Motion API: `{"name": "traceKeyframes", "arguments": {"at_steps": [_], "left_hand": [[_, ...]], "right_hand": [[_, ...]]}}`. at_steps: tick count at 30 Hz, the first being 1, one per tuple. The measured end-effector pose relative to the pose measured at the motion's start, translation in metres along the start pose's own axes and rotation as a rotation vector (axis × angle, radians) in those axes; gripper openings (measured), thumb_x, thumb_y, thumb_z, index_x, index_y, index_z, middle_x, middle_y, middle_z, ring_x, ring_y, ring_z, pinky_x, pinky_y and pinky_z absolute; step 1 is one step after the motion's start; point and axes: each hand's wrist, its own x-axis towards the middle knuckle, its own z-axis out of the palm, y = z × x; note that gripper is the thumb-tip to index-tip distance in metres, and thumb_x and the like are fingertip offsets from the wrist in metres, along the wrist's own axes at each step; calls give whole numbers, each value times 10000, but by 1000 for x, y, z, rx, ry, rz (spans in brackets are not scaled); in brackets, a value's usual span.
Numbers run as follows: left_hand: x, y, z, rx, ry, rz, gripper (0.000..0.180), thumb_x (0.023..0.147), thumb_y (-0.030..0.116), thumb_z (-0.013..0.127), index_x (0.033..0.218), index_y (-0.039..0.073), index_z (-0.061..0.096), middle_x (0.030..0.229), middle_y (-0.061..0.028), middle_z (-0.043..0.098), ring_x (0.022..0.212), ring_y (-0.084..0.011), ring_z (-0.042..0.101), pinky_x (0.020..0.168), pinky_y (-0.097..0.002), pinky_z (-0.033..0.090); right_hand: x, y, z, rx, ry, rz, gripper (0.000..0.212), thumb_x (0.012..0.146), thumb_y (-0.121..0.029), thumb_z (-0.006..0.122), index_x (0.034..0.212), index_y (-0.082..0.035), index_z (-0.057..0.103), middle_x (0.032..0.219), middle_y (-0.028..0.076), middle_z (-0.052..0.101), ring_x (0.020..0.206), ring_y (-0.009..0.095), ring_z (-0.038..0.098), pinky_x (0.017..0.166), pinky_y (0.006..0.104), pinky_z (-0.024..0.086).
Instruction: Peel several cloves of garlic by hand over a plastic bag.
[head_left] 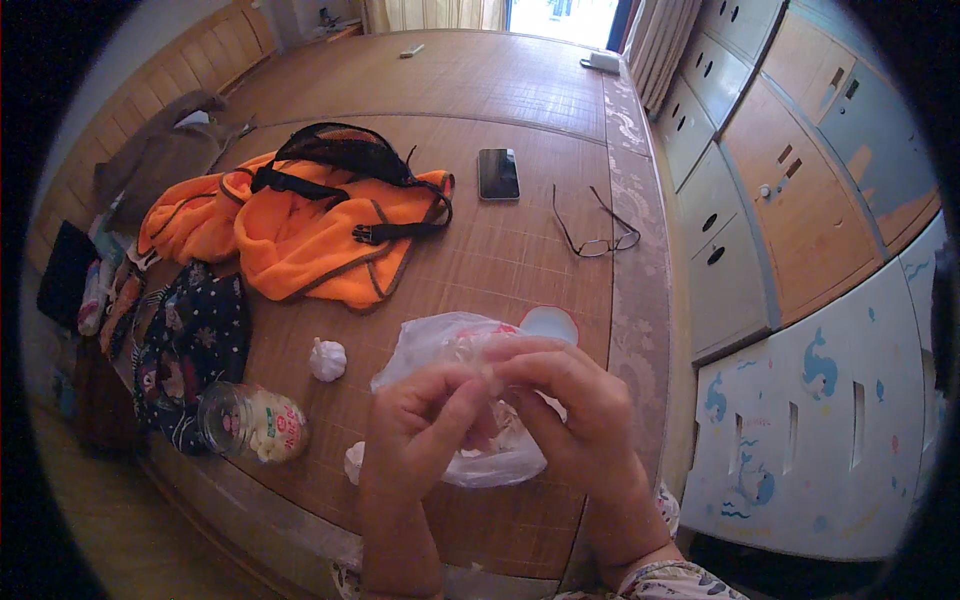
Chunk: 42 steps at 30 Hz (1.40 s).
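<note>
In front of me, my left hand point(425, 420) and my right hand point(575, 400) meet fingertip to fingertip, both closed in a pinch. Between them is a small pale piece that looks like a garlic clove point(487, 372), partly hidden and blurred. Below the hands lies a white plastic bag point(410, 350) with pale scraps on it. A garlic bulb point(328, 360) rests left of the bag; another whitish bulb point(353, 463) shows partly behind my left wrist. Farther left is an open clear jar point(255, 423) holding several peeled cloves. A round white lid point(549, 324) lies behind my right hand.
Orange fleece cloth point(310, 240) with black straps and a mesh piece point(345, 155) spreads over the brown mat point(500, 265). Beyond my hands lie a phone point(498, 174) and eyeglasses point(597, 240). Dark patterned fabric point(195, 350) is at left. Cabinets point(800, 400) line the right side.
</note>
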Motion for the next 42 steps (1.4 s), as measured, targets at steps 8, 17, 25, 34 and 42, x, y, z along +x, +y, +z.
{"name": "traceKeyframes", "arguments": {"at_steps": [8,17,25,34,42], "left_hand": [[1,-1,-4,-67,-62,-77,189,981,117,556,1022,-7,693,720,-23,663,613,-58,602,565,-212,494],[0,2,-9,-86,-143,-85,176,972,74,545,1014,-36,676,729,-50,668,608,-79,612,569,-225,510],[-1,3,-11,-5,-105,-100,166,964,75,559,982,-28,688,724,-35,672,629,-66,615,586,-216,504],[0,4,-9,2,-95,-102,164,952,104,580,922,-27,676,723,-83,688,587,-107,626,543,-240,503],[2,1,-14,-83,-146,-144,153,962,76,568,986,-27,678,721,-48,674,610,-81,621,561,-233,509]], "right_hand": [[1,-2,-1,-31,-21,-55,165,854,34,659,1018,26,641,1144,187,662,1051,332,666,873,369,534],[0,-3,-4,-77,-29,-70,135,848,24,671,981,31,652,1106,175,680,973,300,698,802,350,569],[1,1,0,-82,-25,-103,117,851,20,667,967,34,658,1075,188,681,942,310,702,778,343,574],[-1,0,-1,-107,-28,-101,127,822,27,678,947,41,666,1056,188,684,959,313,698,804,368,567],[-3,5,-1,-220,-36,-232,177,793,15,682,968,44,680,1031,216,699,962,324,710,837,388,582]]}}
